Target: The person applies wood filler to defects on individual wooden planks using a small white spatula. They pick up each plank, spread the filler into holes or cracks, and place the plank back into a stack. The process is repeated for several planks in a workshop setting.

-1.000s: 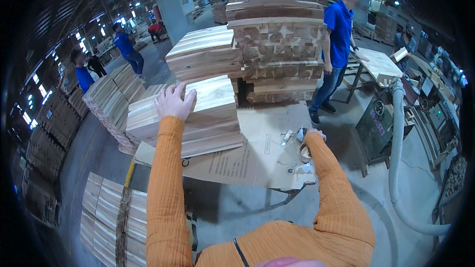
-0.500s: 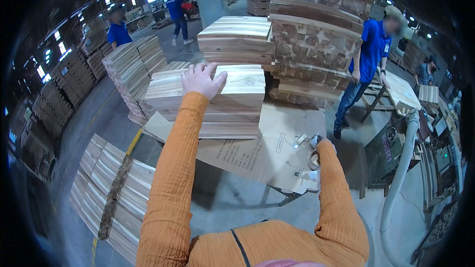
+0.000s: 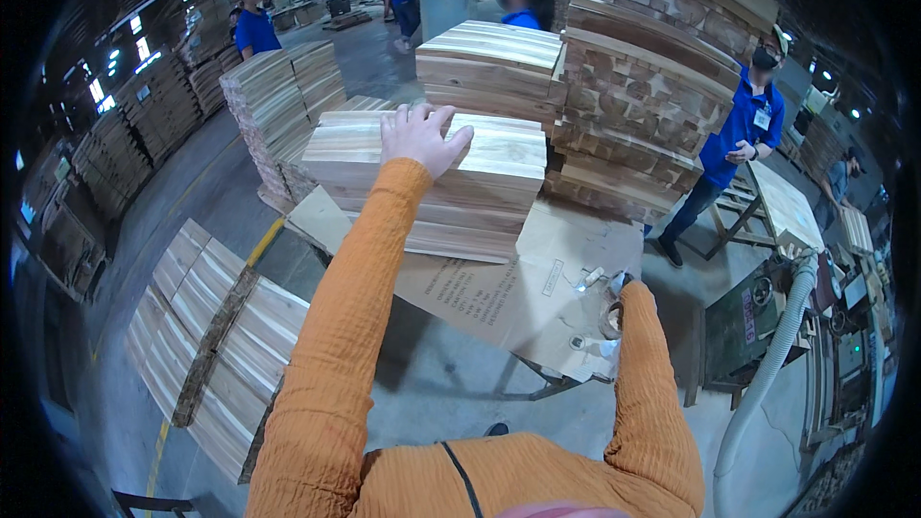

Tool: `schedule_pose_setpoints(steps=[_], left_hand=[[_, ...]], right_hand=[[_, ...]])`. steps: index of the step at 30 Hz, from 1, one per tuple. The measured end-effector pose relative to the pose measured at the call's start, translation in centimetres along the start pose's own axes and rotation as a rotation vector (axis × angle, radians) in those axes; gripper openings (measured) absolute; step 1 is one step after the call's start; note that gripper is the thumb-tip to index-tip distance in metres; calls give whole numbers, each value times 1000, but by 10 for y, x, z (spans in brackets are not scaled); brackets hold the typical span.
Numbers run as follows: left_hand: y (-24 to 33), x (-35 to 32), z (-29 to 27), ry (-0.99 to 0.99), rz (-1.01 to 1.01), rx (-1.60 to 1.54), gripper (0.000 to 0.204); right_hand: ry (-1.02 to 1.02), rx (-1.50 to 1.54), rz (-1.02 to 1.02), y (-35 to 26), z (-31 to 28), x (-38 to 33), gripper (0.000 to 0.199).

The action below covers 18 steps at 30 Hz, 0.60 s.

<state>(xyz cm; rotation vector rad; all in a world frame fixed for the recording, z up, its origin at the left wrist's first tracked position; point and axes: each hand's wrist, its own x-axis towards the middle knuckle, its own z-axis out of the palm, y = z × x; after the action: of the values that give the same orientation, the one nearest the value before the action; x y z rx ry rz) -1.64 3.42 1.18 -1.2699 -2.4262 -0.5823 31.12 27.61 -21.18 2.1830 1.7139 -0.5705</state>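
Boards (image 3: 470,201) are stacked on the cardboard (image 3: 532,312), left hand (image 3: 422,141) open, fingers spread on top. I'd keep that palm flat, pressing straight down so edges stay aligned. Right hand's hidden past its sleeve (image 3: 641,364); can't tell if it grips anything. Round item (image 3: 611,319) beside it: partly covered, unclear. Stack's far side isn't visible.

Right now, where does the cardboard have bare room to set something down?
The cardboard looks free between the near board stack and its front edge, and toward the tall stack. Crowded: beside the right sleeve, where small items lie.
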Motion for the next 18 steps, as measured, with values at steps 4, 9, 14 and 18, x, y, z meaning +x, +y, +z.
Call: schedule_pose_setpoints(steps=[4,9,14,18], left_hand=[[-5,0,5,66,7,17,57],[-10,-3,10,128,3,38,57],[-13,-3,9,74,4,21,59],[3,6,-5,105,52,-57,59]], right_hand=[[-32,-75,58,-9,-6,-6,44],[1,-123,261,-26,17,25,42],[18,-178,545,-37,51,82,40],[70,-88,862,-11,34,115,38]])
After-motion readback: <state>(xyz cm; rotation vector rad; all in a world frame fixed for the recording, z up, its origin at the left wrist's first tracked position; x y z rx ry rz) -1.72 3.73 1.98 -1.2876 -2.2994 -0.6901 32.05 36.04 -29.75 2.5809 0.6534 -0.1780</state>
